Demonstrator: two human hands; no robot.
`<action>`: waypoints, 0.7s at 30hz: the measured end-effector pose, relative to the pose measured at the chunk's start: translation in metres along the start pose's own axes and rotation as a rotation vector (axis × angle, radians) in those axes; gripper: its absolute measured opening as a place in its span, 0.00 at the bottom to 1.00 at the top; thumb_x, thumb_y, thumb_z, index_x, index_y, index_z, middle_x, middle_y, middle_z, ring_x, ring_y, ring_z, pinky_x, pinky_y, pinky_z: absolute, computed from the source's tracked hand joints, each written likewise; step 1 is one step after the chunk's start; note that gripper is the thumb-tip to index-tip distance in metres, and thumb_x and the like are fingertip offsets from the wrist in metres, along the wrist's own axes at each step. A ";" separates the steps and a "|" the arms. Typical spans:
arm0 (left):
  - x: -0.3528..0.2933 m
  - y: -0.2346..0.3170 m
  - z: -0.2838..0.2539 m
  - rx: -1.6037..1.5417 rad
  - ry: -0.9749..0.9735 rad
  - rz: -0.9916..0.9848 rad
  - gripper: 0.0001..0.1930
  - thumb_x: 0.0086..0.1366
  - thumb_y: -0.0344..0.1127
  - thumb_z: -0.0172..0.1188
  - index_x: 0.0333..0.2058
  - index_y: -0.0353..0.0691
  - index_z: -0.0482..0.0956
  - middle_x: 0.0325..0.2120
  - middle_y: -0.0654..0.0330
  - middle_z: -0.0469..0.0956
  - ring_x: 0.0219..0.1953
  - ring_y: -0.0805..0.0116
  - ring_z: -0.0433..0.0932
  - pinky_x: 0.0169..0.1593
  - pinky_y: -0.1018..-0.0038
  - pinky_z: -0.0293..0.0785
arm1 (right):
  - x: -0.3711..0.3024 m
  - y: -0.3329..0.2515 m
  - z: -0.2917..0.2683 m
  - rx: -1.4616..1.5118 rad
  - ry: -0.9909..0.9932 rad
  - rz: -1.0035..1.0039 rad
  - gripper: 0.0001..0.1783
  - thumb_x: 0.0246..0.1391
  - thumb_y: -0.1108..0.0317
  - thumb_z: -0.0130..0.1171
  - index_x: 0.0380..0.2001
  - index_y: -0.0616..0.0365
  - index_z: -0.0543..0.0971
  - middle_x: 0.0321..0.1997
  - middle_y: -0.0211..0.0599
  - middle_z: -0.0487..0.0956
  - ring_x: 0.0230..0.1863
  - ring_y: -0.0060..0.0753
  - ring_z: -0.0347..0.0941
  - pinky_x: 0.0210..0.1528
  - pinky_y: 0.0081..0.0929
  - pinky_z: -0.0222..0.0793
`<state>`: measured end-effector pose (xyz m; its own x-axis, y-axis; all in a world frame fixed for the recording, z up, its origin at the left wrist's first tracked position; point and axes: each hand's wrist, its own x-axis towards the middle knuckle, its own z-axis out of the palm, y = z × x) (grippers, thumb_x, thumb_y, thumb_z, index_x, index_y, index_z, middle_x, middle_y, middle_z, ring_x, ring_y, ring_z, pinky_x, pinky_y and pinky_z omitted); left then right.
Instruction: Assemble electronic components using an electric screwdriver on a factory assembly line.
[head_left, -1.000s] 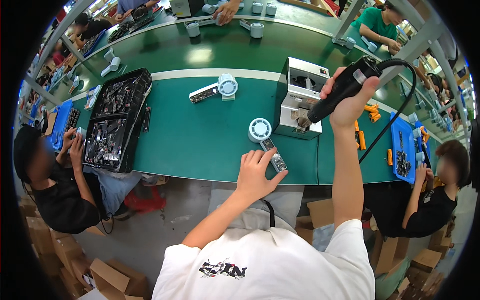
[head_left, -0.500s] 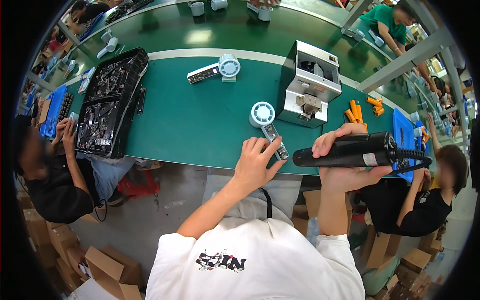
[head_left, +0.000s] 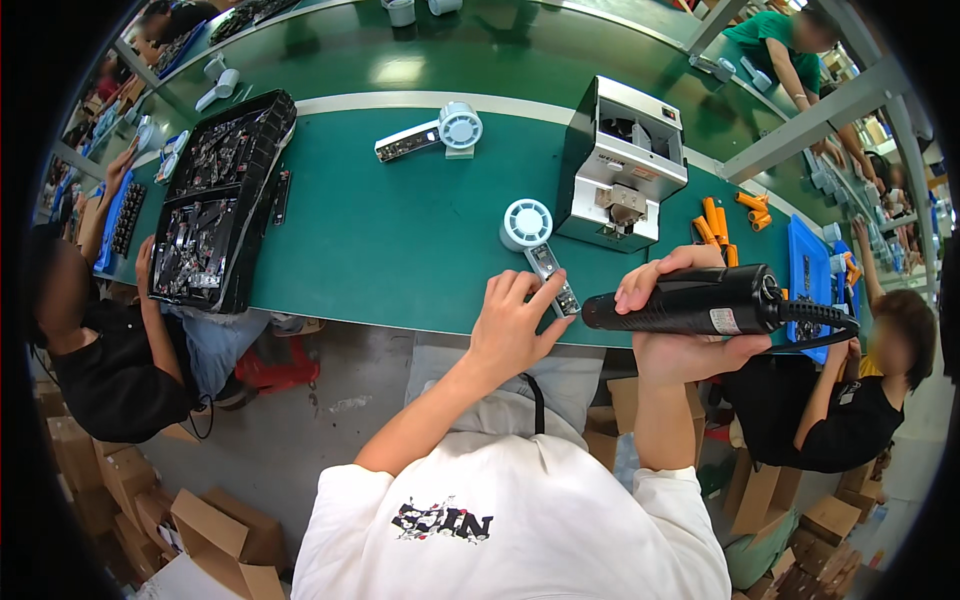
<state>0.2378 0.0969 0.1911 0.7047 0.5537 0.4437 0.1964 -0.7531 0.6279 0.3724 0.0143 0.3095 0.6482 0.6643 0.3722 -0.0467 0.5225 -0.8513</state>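
Right hand [head_left: 680, 330] clamped on black electric screwdriver [head_left: 700, 302] — left hand [head_left: 510, 320], fingers spread, on small white fan [head_left: 540, 250].

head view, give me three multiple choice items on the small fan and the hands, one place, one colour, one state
1. Where does the small fan lie?
A. on the green table, in front of the grey machine
B. in the black tray
C. on the floor

2. What colour is the power screwdriver?
A. orange
B. black
C. white

3. What is the right hand doing?
A. resting flat on the table
B. gripping the power screwdriver
C. holding a cardboard box

Answers:
1 A: it rests on the green table beside the grey machine.
2 B: its body is black.
3 B: the fingers wrap the tool, while the left hand touches the fan's handle.
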 end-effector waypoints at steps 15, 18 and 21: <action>0.002 0.001 0.001 0.006 0.022 0.012 0.31 0.51 0.37 0.73 0.55 0.39 0.76 0.33 0.59 0.72 0.39 0.59 0.70 0.48 0.62 0.67 | -0.007 0.011 0.012 -0.128 -0.112 0.015 0.61 0.30 0.05 0.38 0.35 0.62 0.67 0.19 0.38 0.73 0.20 0.33 0.72 0.25 0.27 0.72; 0.003 0.001 0.002 0.003 0.029 0.015 0.31 0.50 0.36 0.72 0.55 0.39 0.76 0.33 0.58 0.72 0.39 0.59 0.71 0.49 0.62 0.67 | -0.008 0.013 0.009 -0.096 -0.144 -0.016 0.62 0.30 0.05 0.38 0.35 0.62 0.68 0.19 0.39 0.73 0.20 0.32 0.72 0.24 0.26 0.71; 0.001 0.000 0.002 0.007 0.027 0.013 0.31 0.51 0.36 0.72 0.55 0.39 0.76 0.33 0.58 0.72 0.39 0.59 0.71 0.49 0.62 0.67 | -0.009 0.008 0.011 -0.114 -0.164 -0.001 0.62 0.30 0.05 0.39 0.36 0.63 0.68 0.19 0.39 0.74 0.20 0.32 0.72 0.24 0.26 0.71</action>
<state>0.2402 0.0972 0.1904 0.6884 0.5533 0.4690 0.1922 -0.7627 0.6176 0.3583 0.0184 0.3038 0.5149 0.7471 0.4204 0.0461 0.4656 -0.8838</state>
